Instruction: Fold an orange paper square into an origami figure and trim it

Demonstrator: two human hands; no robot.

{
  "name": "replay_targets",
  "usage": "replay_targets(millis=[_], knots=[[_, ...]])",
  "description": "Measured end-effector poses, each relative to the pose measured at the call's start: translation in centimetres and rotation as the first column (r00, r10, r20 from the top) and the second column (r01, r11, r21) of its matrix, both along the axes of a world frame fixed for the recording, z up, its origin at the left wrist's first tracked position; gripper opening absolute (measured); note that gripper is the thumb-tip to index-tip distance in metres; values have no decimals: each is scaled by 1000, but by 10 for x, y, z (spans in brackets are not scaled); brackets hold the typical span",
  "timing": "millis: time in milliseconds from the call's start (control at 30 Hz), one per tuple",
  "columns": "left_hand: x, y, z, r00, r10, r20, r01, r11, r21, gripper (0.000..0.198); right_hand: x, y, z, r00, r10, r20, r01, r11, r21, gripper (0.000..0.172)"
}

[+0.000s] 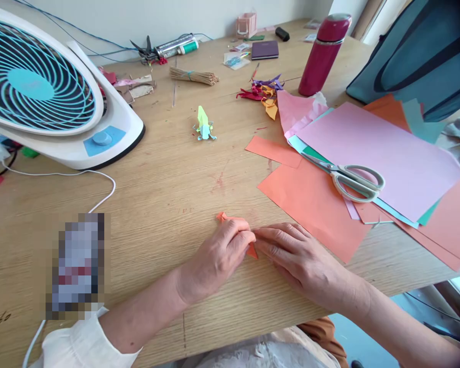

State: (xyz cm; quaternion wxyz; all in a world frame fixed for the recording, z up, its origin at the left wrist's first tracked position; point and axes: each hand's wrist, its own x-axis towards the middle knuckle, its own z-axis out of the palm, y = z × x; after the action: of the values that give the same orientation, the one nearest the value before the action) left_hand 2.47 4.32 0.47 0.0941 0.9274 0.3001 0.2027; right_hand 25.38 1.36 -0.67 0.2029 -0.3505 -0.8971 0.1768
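Observation:
My left hand [226, 250] is closed on a small piece of folded orange paper [253, 251] at the desk's front. One end of the paper pokes out beyond my knuckles and a pointed corner shows below the fingers. Against it from the right comes my right hand [295, 255], its fingers stretched out close together and their tips meeting the paper's edge. Most of the fold is hidden under my hands. Farther back stands a small folded figure in yellow-green and light blue paper [203, 125].
Orange sheets [310, 204], a pink sheet [383, 153] and scissors [352, 179] lie to the right. Behind them are a red bottle [324, 56] and small folded paper pieces [266, 94]. A fan [111, 128] and a pixelated object [78, 266] with a white cable occupy the left.

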Motion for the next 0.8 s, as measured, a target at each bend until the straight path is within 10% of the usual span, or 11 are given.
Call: replay_targets(millis=[233,800], knots=[[-6,5,3,988,154,-20,-155,986,-58,13,-1,-13,2,998,55,5,-55,998,19,39],[-18,5,2,999,36,-37,-33,997,76,15,2,-15,5,997,67,-38,-67,998,12,38]])
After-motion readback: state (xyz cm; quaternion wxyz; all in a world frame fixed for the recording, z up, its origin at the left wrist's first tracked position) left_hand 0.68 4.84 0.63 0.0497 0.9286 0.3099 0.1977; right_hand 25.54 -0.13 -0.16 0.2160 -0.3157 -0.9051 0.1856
